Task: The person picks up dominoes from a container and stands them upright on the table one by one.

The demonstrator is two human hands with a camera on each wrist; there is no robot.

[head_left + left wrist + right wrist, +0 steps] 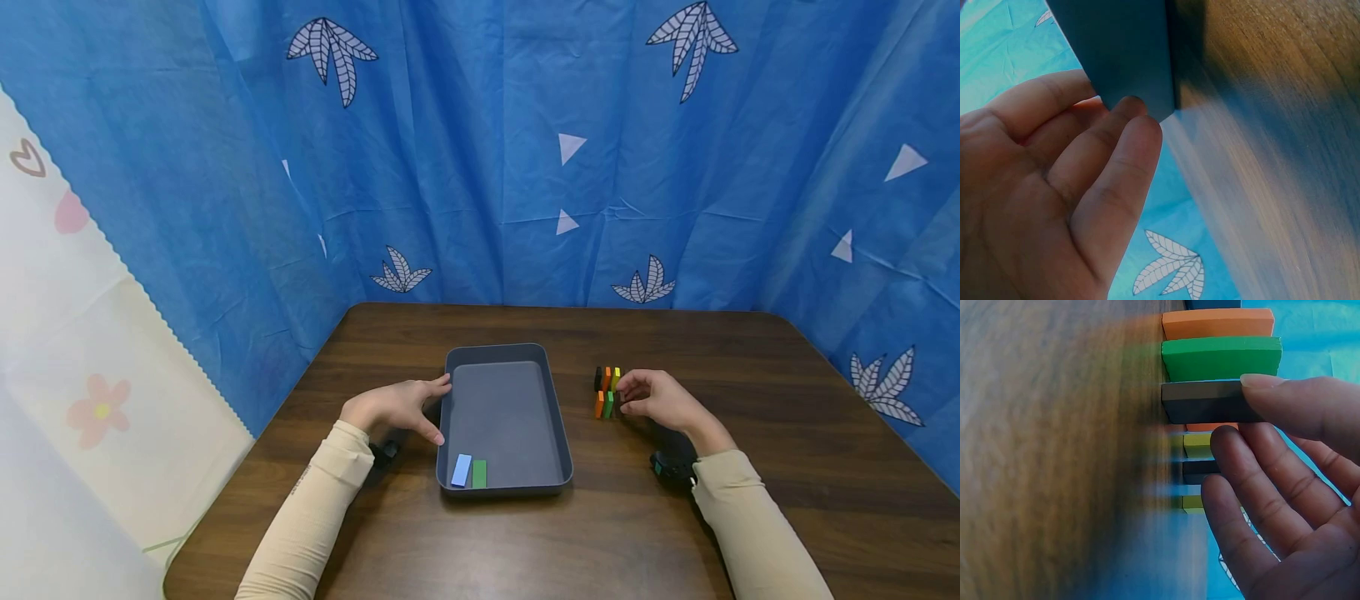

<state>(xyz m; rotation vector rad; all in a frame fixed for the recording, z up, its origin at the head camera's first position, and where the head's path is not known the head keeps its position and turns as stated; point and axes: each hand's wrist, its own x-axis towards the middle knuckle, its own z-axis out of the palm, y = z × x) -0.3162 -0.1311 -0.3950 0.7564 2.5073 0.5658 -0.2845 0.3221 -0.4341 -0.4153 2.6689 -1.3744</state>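
Note:
My left hand [396,406] is at the left side of a dark grey rectangular tray [557,404], its fingertips and thumb touching the wall. The left wrist view shows those fingers fairly straight against the tray's outer side [1125,56]. On the right, my right hand [663,404] pinches a dark grey domino-shaped block [1200,403], thumb on its upper end and fingers partly hidden behind it. That block stands upright beside a green block [1222,359] and an orange block [1217,324]. A second row behind includes black [597,378], orange [607,378] and yellow [617,378] blocks.
Inside the tray's near left corner lie a light blue block [461,471] and a green block [479,474]. Everything rests on a dark wooden table [495,546]. A blue patterned curtain [480,167] hangs behind the table's far edge, with a pale cloth [90,333] at the left.

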